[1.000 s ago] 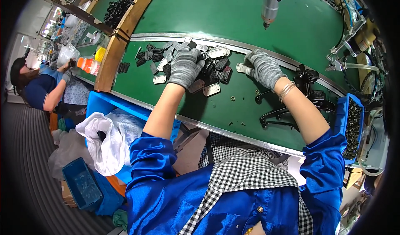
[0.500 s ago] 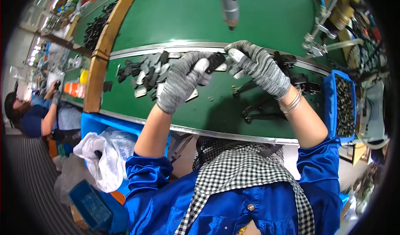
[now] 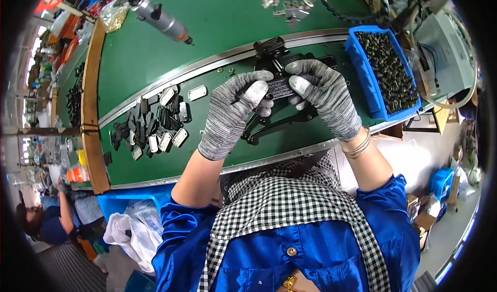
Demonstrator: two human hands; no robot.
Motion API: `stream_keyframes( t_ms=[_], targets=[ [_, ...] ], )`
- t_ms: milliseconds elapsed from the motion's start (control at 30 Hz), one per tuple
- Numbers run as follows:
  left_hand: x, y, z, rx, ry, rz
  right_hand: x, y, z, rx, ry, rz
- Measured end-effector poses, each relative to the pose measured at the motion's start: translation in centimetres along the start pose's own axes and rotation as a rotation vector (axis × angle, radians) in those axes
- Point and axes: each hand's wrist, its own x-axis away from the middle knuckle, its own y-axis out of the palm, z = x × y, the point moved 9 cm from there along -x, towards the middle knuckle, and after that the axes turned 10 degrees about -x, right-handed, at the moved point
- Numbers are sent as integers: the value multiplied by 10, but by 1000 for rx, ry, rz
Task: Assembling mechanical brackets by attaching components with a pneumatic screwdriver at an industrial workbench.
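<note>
Both hands are working together above the middle of the green conveyor belt (image 3: 217, 17), close to its near metal-edged rim. The left hand in a grey knitted glove (image 3: 230, 113) and the right hand in a matching grey glove (image 3: 326, 100) are closing their fingertips on the two short ends of a small flat black rectangular plate (image 3: 280, 88), holding it level between them — neither hand is open. The plate is likely light and rigid, probably thin metal or hard plastic with a smooth face; pinching it by the ends or edges, as is being done here, looks the safest hold, and the knit gloves should be lending friction against slipping. Directly under the hands a black metal bracket frame (image 3: 279, 123) is lying on the belt. Toward the belt's left end a scattered heap of black and silver oval tags (image 3: 152, 123) is resting. At the right edge a blue rectangular plastic bin filled with small dark parts (image 3: 385, 69) is sitting; any lettering there is too small to tell. Beyond the far rim a grey and orange powered screwdriver (image 3: 160, 17) is hanging — tip pointing right. At the lower left, off the belt, a white plastic bag (image 3: 129, 235) is bulging beside a blue crate.
</note>
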Motion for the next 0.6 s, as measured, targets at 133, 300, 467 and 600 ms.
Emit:
stream_keyframes(
  t_ms=[133,300,467,600],
  targets=[
    [-9,27,6,-144,42,-125,21,-4,-18,395,-247,-41],
    [-9,46,-9,-230,1,-101,30,-11,-32,608,-383,-58],
    [2,47,-12,-786,423,232,-4,-98,-19,75,-2,237],
    [10,61,-28,-1197,622,295,-29,-117,-21,522,-34,312]
  ],
)
